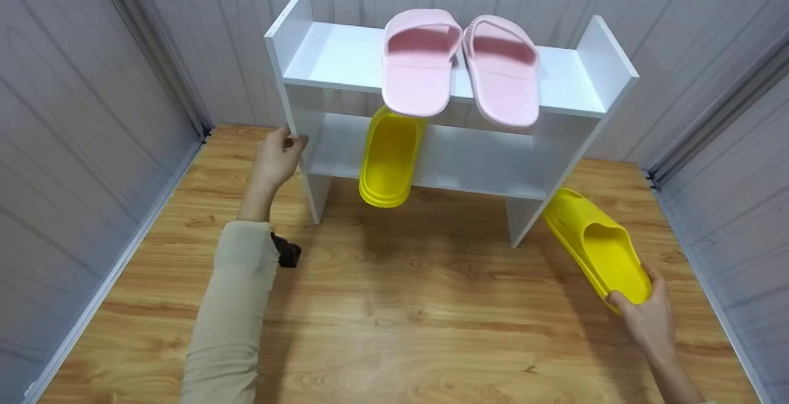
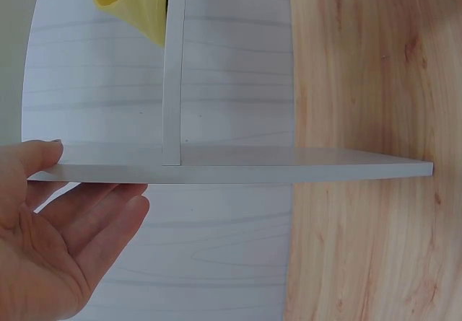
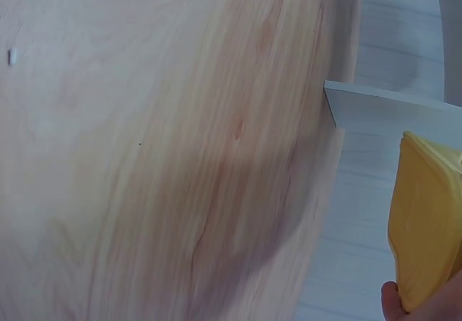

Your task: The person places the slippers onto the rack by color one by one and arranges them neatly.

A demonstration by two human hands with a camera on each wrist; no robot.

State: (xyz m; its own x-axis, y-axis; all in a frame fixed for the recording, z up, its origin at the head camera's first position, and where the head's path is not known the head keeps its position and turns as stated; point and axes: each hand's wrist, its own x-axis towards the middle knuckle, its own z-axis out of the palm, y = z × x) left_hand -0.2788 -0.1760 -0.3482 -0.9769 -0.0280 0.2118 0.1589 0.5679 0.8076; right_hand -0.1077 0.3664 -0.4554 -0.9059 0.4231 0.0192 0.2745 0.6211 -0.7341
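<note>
A white two-tier rack (image 1: 474,157) stands against the back wall. My left hand (image 1: 277,157) pinches its left side panel (image 2: 245,174), thumb on the inner face and fingers behind. Over on the right, my right hand (image 1: 647,317) holds a yellow slipper (image 1: 607,256) by its heel end, toe pointing toward the rack's right side. The slipper's sole shows at the edge of the right wrist view, with only part of the hand visible there. Another yellow slipper (image 1: 388,160) sits on the lower tier, left of middle, its front hidden beneath the upper tier.
Two pink slippers, the left one (image 1: 416,83) and the right one (image 1: 508,89), lie side by side on the upper tier, heels jutting over its front edge. Wood-look flooring (image 1: 400,317) spreads before the rack. Panelled walls (image 1: 80,114) enclose both sides and the back.
</note>
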